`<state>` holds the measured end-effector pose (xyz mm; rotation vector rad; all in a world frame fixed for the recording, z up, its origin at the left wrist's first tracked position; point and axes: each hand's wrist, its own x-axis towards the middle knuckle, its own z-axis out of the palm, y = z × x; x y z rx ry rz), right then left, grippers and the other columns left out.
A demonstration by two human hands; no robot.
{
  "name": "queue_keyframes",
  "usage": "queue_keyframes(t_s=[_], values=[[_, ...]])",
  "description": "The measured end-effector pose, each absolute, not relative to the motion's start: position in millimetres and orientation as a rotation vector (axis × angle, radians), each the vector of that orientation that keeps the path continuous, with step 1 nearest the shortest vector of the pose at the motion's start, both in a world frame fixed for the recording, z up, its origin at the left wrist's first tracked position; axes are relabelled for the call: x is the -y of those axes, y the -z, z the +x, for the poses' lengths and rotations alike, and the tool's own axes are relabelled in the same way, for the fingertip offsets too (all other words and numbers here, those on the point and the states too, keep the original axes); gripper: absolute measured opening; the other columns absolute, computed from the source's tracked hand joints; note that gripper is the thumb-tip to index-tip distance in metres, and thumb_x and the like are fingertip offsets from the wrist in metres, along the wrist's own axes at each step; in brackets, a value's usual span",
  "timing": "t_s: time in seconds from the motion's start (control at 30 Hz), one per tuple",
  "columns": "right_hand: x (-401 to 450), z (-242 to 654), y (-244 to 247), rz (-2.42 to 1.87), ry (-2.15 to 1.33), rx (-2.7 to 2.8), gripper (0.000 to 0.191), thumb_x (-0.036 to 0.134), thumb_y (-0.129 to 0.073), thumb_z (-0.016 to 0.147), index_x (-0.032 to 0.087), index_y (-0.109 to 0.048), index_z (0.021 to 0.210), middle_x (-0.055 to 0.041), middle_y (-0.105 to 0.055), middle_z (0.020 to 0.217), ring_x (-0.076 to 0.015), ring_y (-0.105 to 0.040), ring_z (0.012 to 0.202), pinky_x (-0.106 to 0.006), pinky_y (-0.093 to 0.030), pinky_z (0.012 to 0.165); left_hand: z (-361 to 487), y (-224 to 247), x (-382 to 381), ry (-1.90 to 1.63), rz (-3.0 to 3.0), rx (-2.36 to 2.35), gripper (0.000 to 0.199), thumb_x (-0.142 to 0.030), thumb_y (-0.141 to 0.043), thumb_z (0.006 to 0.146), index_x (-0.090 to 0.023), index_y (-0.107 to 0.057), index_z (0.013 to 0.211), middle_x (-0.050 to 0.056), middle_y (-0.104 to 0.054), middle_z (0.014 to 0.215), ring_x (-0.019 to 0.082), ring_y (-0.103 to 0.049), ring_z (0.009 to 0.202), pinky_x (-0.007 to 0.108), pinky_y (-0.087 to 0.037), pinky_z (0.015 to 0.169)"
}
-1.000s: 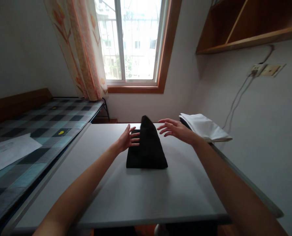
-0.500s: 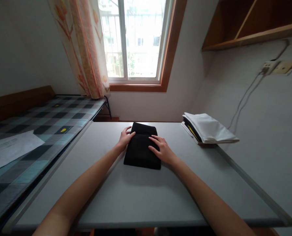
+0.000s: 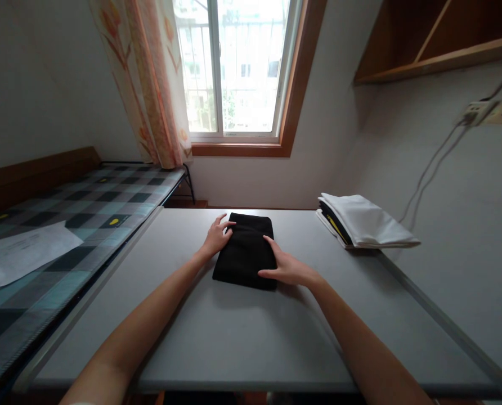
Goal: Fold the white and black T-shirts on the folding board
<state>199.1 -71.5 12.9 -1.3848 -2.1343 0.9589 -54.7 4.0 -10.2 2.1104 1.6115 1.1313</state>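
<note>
Black, folded fabric rectangle (image 3: 251, 256), lying flat on the white, smooth counter (image 3: 242, 337)!
Long axis runs front to back; left hand (image 3: 218, 236) at its far-left edge, right hand (image 3: 291, 268) nearer its front-right corner (fingers (image 3: 273, 247) spread on both).

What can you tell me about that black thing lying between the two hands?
The black bundle looks like plain, matte cloth, folded into a flat, roughly rectangular shape. A crease or layer edge runs across its far part. It lies flat on the pale table, its longer sides running away from the person. The left hand is at its far left edge, the right hand at its right side. What kind of article it is, I can't tell.
</note>
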Motion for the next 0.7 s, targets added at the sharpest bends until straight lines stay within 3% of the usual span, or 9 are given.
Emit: queue_keyframes(t_s=[0.07, 0.13, 0.2, 0.27, 0.33, 0.43, 0.5, 0.7], values=[[60.4, 210.2, -14.3, -1.395, -0.950, 2.064, 0.095, 0.038, -0.073, 0.067, 0.022, -0.026, 0.148, -0.0094, -0.063, 0.113, -0.0230, -0.064, 0.091, -0.037, -0.049, 0.083, -52.1, 1.3, 5.1, -1.071, 2.274, -1.706, 0.018, -0.027, -0.057, 0.084, -0.021, -0.070, 0.074, 0.005, -0.047, 0.142, 0.031, -0.036, 0.134, 0.053, -0.028, 0.109], [45.1, 229.5, -15.0, -1.555, -0.808, 1.916, 0.076, 0.030, -0.065, 0.072, 0.021, -0.037, 0.142, -0.0065, -0.066, 0.098, -0.0204, -0.063, 0.078, -0.035, -0.050, 0.075, -46.0, -10.3, 16.3, -0.963, 2.433, -1.706, 0.035, -0.038, -0.056, 0.086, -0.018, -0.063, 0.057, 0.006, -0.061, 0.126, 0.032, -0.046, 0.125, 0.054, -0.025, 0.108], [30.8, 251.9, -14.6, -1.755, -0.453, 1.710, 0.058, 0.022, -0.057, 0.074, 0.017, -0.049, 0.132, -0.0081, -0.065, 0.095, -0.0211, -0.062, 0.080, -0.036, -0.049, 0.078, -36.9, -22.0, 27.0, -0.810, 2.534, -1.623, 0.044, -0.044, -0.054, 0.087, -0.018, -0.059, 0.052, 0.008, -0.071, 0.095, 0.027, -0.059, 0.103, 0.050, -0.030, 0.104], [21.8, 268.7, -13.3, -1.799, -0.099, 1.593, 0.046, 0.019, -0.051, 0.076, 0.015, -0.059, 0.120, -0.0117, -0.064, 0.101, -0.0244, -0.060, 0.091, -0.040, -0.045, 0.087, -27.2, -30.5, 34.7, -0.744, 2.568, -1.547, 0.043, -0.046, -0.054, 0.086, -0.018, -0.060, 0.053, 0.007, -0.068, 0.077, 0.024, -0.062, 0.086, 0.046, -0.036, 0.097], [19.5, 272.3, -12.4, -1.709, 0.073, 1.613, 0.038, 0.022, -0.048, 0.079, 0.014, -0.064, 0.113, -0.0139, -0.064, 0.105, -0.0272, -0.057, 0.099, -0.044, -0.042, 0.094, -20.2, -33.5, 38.1, -0.852, 2.571, -1.477, 0.036, -0.044, -0.055, 0.086, -0.019, -0.065, 0.063, 0.008, -0.068, 0.083, 0.025, -0.061, 0.089, 0.045, -0.037, 0.095], [23.1, 251.2, -14.4, -1.535, 0.073, 1.764, 0.035, 0.032, -0.047, 0.085, 0.016, -0.067, 0.109, -0.0147, -0.063, 0.111, -0.0293, -0.055, 0.106, -0.045, -0.041, 0.096, -18.1, -26.7, 36.5, -1.092, 2.522, -1.305, 0.023, -0.039, -0.055, 0.087, -0.022, -0.070, 0.093, 0.010, -0.065, 0.115, 0.029, -0.054, 0.115, 0.046, -0.032, 0.103], [24.8, 227.3, -17.9, -1.471, 0.046, 1.880, 0.037, 0.038, -0.045, 0.089, 0.019, -0.068, 0.110, -0.0145, -0.061, 0.117, -0.0304, -0.053, 0.111, -0.047, -0.040, 0.097, -21.6, -17.0, 33.1, -1.132, 2.485, -1.220, 0.029, -0.038, -0.059, 0.085, -0.025, -0.067, 0.109, 0.008, -0.058, 0.131, 0.030, -0.043, 0.130, 0.048, -0.026, 0.110], [17.2, 176.9, -13.1, -1.409, 0.023, 2.179, 0.051, 0.052, -0.038, 0.093, 0.024, -0.056, 0.132, -0.0110, -0.045, 0.145, -0.0309, -0.033, 0.136, -0.049, -0.029, 0.109, -38.7, 5.7, 20.1, -0.980, 2.408, -1.120, 0.040, -0.039, -0.061, 0.084, -0.031, -0.062, 0.123, 0.003, -0.056, 0.136, 0.025, -0.041, 0.135, 0.045, -0.026, 0.115]])
